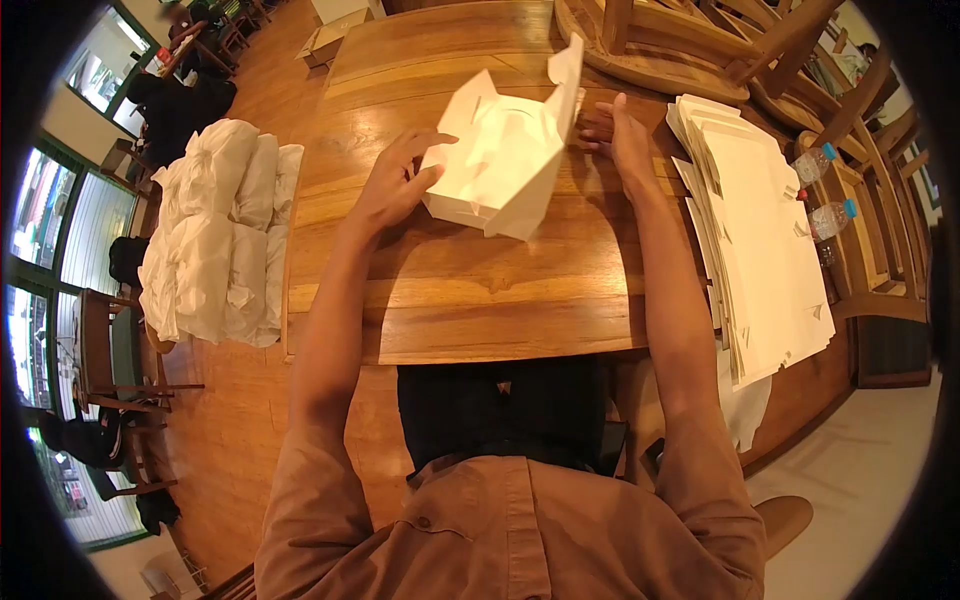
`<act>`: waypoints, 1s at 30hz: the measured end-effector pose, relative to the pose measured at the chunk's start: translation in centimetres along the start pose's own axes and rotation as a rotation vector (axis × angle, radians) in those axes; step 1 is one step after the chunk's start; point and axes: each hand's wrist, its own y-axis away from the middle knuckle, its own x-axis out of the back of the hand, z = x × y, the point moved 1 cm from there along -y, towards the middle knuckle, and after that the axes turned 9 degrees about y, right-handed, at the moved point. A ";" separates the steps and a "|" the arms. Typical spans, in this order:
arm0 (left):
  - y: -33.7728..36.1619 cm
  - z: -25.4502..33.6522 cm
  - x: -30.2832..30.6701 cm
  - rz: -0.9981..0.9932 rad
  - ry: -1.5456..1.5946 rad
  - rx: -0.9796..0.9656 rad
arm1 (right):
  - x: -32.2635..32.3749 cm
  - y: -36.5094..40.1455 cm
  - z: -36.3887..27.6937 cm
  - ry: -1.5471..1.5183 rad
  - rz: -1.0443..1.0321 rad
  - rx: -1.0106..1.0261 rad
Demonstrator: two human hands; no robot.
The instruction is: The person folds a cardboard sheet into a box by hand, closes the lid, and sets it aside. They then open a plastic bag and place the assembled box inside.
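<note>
A white cardboard box (505, 140), partly folded, with its top open and its flaps raised, sits tilted on the wooden table (480, 300). At its left side is my left hand (400, 182), with thumb and fingers bent around the side panel. My right hand (618, 140) is just beyond the box's right side, its fingers apart and nothing in them. A tall flap stands up at the box's far right corner, close to those fingers. The underside of the box is hidden.
Flat white cardboard sheets (765, 230) are stacked at the right, beside clear bottles with blue caps (832, 218). White wrapped bundles (215, 240) are piled left of the table. Upturned wooden chairs (660, 60) occupy the far right. People sit in the far left background.
</note>
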 end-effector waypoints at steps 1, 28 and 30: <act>0.1 -0.2 -0.1 0.002 -0.001 0.001 | -0.8 0.2 -0.3 -0.096 -0.039 0.029; -0.5 0.5 -3.7 0.096 0.913 0.446 | -1.9 4.4 -3.2 0.225 -0.604 0.015; -0.5 0.7 -3.7 0.094 0.905 0.435 | -1.6 4.9 -3.7 0.136 -0.602 -0.046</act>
